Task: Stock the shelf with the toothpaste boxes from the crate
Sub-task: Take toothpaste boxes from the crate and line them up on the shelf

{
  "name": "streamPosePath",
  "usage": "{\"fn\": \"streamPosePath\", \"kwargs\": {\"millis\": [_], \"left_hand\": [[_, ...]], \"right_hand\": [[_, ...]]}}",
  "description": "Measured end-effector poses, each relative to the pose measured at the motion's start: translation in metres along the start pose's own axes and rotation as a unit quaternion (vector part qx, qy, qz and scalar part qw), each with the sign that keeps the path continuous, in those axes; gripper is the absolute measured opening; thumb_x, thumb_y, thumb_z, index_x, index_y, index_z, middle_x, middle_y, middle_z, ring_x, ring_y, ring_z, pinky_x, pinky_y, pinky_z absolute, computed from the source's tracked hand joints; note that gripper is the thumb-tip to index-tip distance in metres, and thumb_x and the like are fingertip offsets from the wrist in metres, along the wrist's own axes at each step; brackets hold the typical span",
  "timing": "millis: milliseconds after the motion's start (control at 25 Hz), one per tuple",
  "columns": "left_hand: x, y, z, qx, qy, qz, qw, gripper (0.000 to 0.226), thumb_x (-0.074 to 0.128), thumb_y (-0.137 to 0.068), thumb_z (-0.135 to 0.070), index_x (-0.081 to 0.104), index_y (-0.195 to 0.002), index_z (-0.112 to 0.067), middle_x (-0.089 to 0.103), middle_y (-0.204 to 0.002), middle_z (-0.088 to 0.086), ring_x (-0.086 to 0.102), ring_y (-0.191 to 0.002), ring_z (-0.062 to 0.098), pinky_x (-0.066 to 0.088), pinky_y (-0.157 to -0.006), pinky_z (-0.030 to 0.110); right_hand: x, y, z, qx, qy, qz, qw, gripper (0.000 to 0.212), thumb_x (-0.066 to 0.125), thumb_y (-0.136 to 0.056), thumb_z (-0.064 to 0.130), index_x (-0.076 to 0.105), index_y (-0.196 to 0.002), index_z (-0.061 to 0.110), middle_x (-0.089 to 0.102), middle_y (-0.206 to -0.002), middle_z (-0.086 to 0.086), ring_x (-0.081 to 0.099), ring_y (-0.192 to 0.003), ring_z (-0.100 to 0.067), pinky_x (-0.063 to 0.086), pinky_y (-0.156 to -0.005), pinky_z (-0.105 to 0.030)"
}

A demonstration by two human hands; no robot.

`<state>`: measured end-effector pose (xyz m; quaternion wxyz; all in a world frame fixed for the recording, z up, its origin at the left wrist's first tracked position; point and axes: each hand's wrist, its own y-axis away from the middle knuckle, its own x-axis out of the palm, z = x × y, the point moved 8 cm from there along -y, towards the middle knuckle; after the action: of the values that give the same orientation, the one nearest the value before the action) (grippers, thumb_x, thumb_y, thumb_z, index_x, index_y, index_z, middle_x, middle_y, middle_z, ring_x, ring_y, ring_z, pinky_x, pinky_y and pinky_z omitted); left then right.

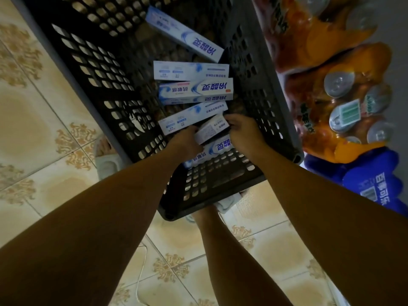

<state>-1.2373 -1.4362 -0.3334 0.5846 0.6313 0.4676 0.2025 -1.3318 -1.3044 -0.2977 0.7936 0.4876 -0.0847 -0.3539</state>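
Note:
A black perforated crate (110, 69) stands on the tiled floor with several white-and-blue toothpaste boxes lying inside. One box (209, 130) is lifted at an angle near the crate's near end. My left hand (186, 142) grips its lower left end and my right hand (241, 131) pinches its upper right end. Another box (212, 151) lies flat under my hands. Further boxes lie beyond: one slanted (189, 117), two stacked side by side (195, 90), and one (184, 34) diagonal at the far end. No shelf is in view.
Shrink-wrapped packs of orange drink cans (340, 96) stand to the right of the crate. A blue cola pack (373, 184) sits nearer on the right. My feet in slippers (108, 160) are beside and under the crate's near corner. A thin white cable (141, 272) lies on the tiles.

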Motion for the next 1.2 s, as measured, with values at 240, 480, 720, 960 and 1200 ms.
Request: {"fn": "streamPosePath", "kwargs": {"millis": [240,480,720,960,1200], "left_hand": [[-0.031,0.0,-0.013,0.025,-0.09,-0.139,0.986,0.055,0.064,-0.09,-0.038,0.043,-0.133,-0.011,0.058,-0.127,0.016,0.056,-0.115,0.035,0.045,-0.083,0.039],[-0.062,0.01,0.009,0.001,0.137,-0.114,0.984,0.047,0.067,-0.088,-0.03,0.054,-0.129,-0.012,0.062,-0.125,0.011,0.06,-0.113,0.032,0.052,-0.091,0.043],[-0.1,0.069,-0.002,-0.013,0.497,0.056,0.866,0.036,0.057,-0.095,-0.023,0.058,-0.128,-0.01,0.068,-0.119,0.013,0.069,-0.099,0.029,0.057,-0.074,0.033],[-0.15,0.135,-0.038,0.057,0.575,0.118,0.807,0.027,0.054,-0.097,-0.022,0.061,-0.121,-0.011,0.068,-0.123,0.013,0.065,-0.112,0.033,0.051,-0.097,0.045],[-0.203,0.202,-0.059,0.102,0.572,0.18,0.794,0.054,0.06,-0.092,-0.037,0.052,-0.137,-0.008,0.06,-0.133,0.017,0.061,-0.119,0.035,0.054,-0.094,0.046]], "right_hand": [[0.008,0.008,0.044,-0.085,-0.047,-0.034,0.995,0.044,0.042,-0.089,-0.012,0.071,-0.113,0.01,0.067,-0.121,-0.009,0.061,-0.113,-0.021,0.052,-0.097,-0.034],[0.003,0.007,0.039,-0.031,-0.148,-0.126,0.98,0.039,0.041,-0.087,-0.01,0.064,-0.108,0.013,0.065,-0.111,-0.001,0.061,-0.108,-0.017,0.053,-0.094,-0.035],[0.009,0.051,0.046,0.098,-0.123,-0.024,0.987,0.028,0.042,-0.101,0.014,0.058,-0.123,0.012,0.061,-0.111,-0.013,0.064,-0.09,-0.025,0.053,-0.073,-0.036],[0.021,0.112,0.083,0.165,-0.328,0.084,0.926,0.047,0.04,-0.1,0.054,0.057,-0.128,0.021,0.065,-0.119,-0.009,0.066,-0.105,-0.032,0.057,-0.084,-0.048],[0.005,0.156,0.148,0.091,-0.481,0.049,0.871,0.019,0.047,-0.102,0.025,0.059,-0.113,0.015,0.066,-0.112,-0.008,0.063,-0.103,-0.022,0.054,-0.087,-0.039]]}}
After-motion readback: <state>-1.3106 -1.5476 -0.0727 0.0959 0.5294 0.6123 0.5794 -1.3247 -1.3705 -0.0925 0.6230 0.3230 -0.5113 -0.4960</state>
